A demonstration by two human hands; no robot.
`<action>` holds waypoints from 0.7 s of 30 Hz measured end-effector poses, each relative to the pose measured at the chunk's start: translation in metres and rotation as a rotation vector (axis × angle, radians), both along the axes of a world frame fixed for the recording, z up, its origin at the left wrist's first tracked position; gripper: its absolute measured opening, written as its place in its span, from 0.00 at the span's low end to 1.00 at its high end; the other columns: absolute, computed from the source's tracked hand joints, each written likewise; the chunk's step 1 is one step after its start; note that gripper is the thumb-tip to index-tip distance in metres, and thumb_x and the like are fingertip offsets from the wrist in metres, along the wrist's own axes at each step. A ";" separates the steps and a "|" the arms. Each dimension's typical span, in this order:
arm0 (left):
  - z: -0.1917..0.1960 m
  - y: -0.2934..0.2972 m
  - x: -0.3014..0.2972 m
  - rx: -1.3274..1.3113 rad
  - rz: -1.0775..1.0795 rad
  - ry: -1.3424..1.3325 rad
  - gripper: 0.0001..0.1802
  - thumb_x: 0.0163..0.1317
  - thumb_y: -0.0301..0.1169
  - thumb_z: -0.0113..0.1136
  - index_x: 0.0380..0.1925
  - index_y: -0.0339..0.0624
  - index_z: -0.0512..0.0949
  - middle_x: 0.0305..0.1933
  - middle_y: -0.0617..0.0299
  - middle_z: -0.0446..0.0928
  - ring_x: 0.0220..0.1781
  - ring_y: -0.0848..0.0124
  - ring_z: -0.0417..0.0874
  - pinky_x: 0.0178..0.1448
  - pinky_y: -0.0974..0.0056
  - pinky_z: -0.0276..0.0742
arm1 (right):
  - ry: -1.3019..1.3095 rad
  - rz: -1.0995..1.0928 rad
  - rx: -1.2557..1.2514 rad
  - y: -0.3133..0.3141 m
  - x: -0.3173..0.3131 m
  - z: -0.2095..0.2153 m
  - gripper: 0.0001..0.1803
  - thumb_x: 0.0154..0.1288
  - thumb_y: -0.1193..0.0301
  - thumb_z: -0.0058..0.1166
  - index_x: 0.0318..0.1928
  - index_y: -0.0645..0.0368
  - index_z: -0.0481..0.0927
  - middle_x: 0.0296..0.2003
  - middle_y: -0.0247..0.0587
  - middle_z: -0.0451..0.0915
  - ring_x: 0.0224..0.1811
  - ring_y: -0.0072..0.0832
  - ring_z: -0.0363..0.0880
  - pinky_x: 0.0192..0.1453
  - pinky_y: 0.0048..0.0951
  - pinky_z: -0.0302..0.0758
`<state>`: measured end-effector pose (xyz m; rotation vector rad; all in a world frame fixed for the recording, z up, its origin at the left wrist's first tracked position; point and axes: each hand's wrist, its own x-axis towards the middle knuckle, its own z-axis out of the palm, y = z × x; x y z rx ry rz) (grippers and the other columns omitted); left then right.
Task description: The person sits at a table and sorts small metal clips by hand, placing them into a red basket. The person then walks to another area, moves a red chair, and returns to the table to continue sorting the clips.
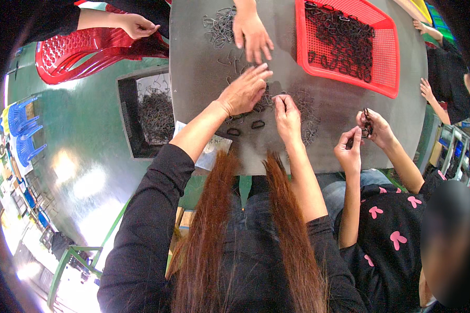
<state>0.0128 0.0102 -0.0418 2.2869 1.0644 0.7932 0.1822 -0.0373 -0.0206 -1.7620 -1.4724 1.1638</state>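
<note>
My left hand (pixel 244 93) reaches over the middle of the grey table (pixel 193 78), palm down with fingers stretched out above small black pieces. Its thumb side is partly hidden. Close by on the right, my right hand (pixel 287 117) is closed in a pinch; whatever may be between the fingertips is too small to make out. Below my left hand lie two black oval rings, like carabiner bodies, one a black ring (pixel 258 124) and the other a black ring (pixel 234 132). Thin bent wire pieces (pixel 309 117) are scattered beside my right hand.
A red basket (pixel 350 86) holds many black rings at the far right. A co-worker's hand (pixel 251 34) spreads near a wire pile (pixel 220 27). Another person's hands (pixel 373 128) hold black rings on my right. Left of the table stand a black crate (pixel 128 115) and red chair (pixel 62 57).
</note>
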 end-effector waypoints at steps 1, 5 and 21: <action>0.003 0.006 -0.003 0.055 0.057 0.001 0.08 0.53 0.24 0.52 0.34 0.37 0.68 0.55 0.52 0.66 0.64 0.56 0.60 0.66 0.53 0.56 | 0.002 -0.010 -0.027 -0.001 0.001 0.002 0.08 0.66 0.70 0.43 0.36 0.60 0.74 0.19 0.29 0.66 0.20 0.15 0.61 0.24 0.20 0.62; 0.012 0.039 -0.018 0.153 0.324 0.015 0.08 0.51 0.25 0.53 0.33 0.38 0.70 0.46 0.56 0.71 0.54 0.59 0.68 0.55 0.58 0.64 | -0.023 0.001 0.008 0.005 0.000 0.001 0.09 0.66 0.69 0.43 0.37 0.60 0.74 0.19 0.29 0.66 0.20 0.15 0.62 0.24 0.21 0.63; 0.048 0.111 -0.052 0.081 0.404 -0.207 0.14 0.62 0.26 0.46 0.47 0.37 0.64 0.50 0.47 0.70 0.57 0.53 0.69 0.59 0.56 0.62 | -0.116 0.089 0.011 0.093 -0.035 0.013 0.12 0.65 0.61 0.41 0.43 0.52 0.73 0.37 0.47 0.78 0.41 0.46 0.76 0.43 0.41 0.70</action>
